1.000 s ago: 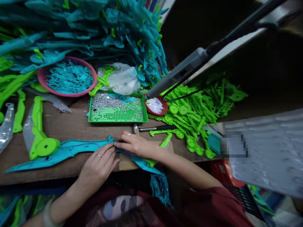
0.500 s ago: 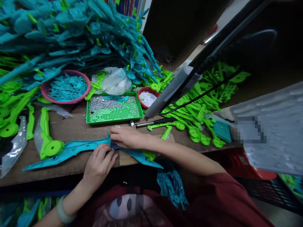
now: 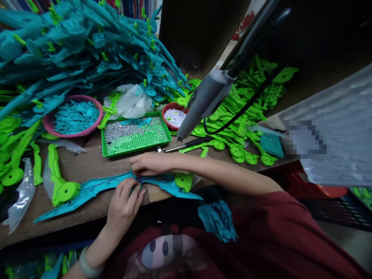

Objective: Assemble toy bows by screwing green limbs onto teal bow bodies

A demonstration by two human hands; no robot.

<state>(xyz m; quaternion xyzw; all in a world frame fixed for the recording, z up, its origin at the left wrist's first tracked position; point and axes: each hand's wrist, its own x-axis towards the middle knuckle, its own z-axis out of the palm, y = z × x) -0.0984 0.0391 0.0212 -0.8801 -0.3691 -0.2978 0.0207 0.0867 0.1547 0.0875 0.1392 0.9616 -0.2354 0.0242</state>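
Compared with a second ago, my right hand has edged left along the blue piece, so its fingers now cover the top of the small upright tab at the middle. Beyond that hand, the gray hanging tool now shows in front of the red bowl instead of to its left. My right fingers are curled down onto the piece; I cannot tell whether they pinch anything. My left hand has its fingers bent against the near edge, just below the right ones, and I cannot tell how firmly they grip.

Between my hands a bit of dark wire shows. Long and curved, the piece lies on the table directly under my fingers, stretching out to both sides of them. A green part with a round disc sits on it, left of my left hand, and another green part below my right forearm. Just beyond my right hand lies the hammer, with the green tray of small metal pieces behind it.
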